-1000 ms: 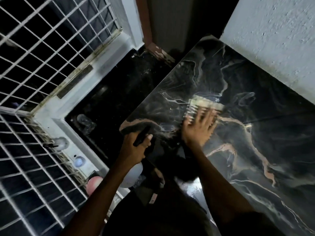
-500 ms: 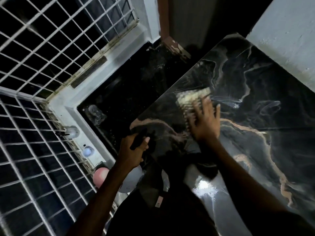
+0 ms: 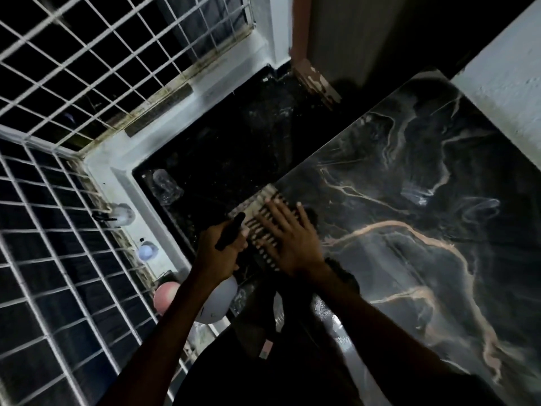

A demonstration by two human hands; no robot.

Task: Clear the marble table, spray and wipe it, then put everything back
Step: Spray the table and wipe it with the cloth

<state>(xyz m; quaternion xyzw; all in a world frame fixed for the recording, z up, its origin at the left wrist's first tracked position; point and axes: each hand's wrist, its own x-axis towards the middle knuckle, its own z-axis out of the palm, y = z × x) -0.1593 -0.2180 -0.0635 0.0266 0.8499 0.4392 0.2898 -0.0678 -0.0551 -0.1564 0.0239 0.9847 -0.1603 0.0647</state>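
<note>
Marble, dark and glossy with pale cream and rust veins, makes up the rectangular table top you are wiping, and it carries nothing but your cloth. Your right hand lies flat, fingers spread, pressing a cream and dark checked woven cloth against the slab right at its left edge. Your left hand is curled around the black trigger head of a white rounded plastic spray bottle, which hangs just off that same edge, beside the cloth.

Risk 1, as I judge it: the cloth already overhangs the edge, so a stroke that runs further left could drag it off the slab and onto the dark speckled floor below. Turn the next stroke back toward the centre.

Risk 2: a wet sheen glints on the marble near your body; polished stone that is wet is likely slick, so your flat palm may skid if you lean on it.

Risk 3: the bottle is close to your right hand, and a fast return stroke could knock it or squeeze the trigger by accident.

Several small pale rounded objects sit on the white painted ledge under the white metal grille; the light is too dim to name them.
</note>
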